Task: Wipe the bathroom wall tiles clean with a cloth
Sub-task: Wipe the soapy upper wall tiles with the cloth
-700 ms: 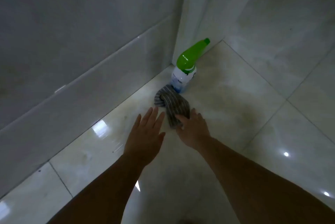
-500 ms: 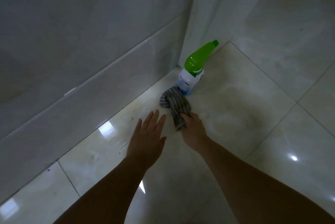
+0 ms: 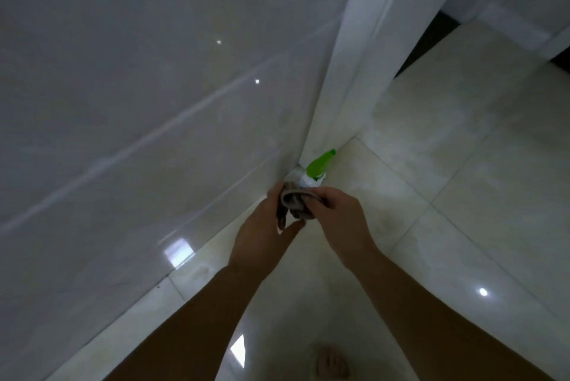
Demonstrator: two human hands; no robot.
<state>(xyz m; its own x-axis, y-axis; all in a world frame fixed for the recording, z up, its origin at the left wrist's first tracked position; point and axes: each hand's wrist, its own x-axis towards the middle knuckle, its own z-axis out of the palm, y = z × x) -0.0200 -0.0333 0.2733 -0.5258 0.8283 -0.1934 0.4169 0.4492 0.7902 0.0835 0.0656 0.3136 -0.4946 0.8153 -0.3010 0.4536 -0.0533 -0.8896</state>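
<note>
I have both hands meeting just on the near side of the spray bottle [image 3: 316, 169], which stands on the floor [image 3: 447, 180] in the corner where the wall tiles [image 3: 138, 103] meet the white door frame [image 3: 348, 72]. The grey cloth [image 3: 294, 203] is bunched between the hands, right in front of the bottle. The left hand [image 3: 262, 235] wraps it from the wall side, fingers and thumb curled round the bundle. The right hand [image 3: 339, 217] pinches its upper fold from the opposite side. Well nearer than the bottle, a blurred bare foot [image 3: 333, 362] shows.
</note>
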